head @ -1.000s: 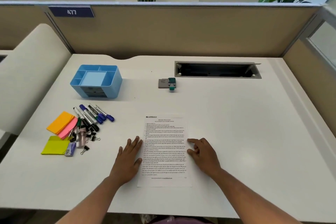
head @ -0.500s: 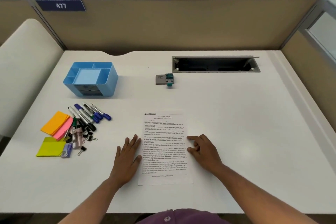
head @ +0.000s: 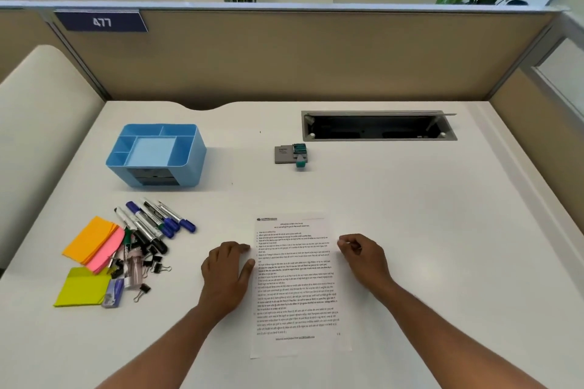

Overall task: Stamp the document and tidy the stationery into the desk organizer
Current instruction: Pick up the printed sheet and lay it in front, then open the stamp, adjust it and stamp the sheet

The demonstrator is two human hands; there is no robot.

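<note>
The printed document (head: 297,281) lies flat on the white desk near the front edge. My left hand (head: 226,275) rests at its left edge, fingers curled in and the thumb touching the paper. At the sheet's right edge sits my right hand (head: 363,257), fingers curled and holding nothing. A green-handled stamp (head: 299,155) stands beside a grey ink pad (head: 283,154) farther back, out of reach of both hands. The blue desk organizer (head: 189,148) stands at the back left, its top compartments empty. In front of it lie several markers (head: 155,224), sticky notes (head: 90,240), binder clips (head: 151,264) and a staple box (head: 113,292).
An open cable tray (head: 379,126) is sunk into the desk at the back right. Beige partition panels (head: 284,57) wall the desk at the back and right. A cream chair back (head: 41,136) stands to the left.
Both hands have curled their fingers in: the left was flat beside the sheet, the right had a finger stretched onto the paper. The right hand slid slightly outward to the paper's edge.
</note>
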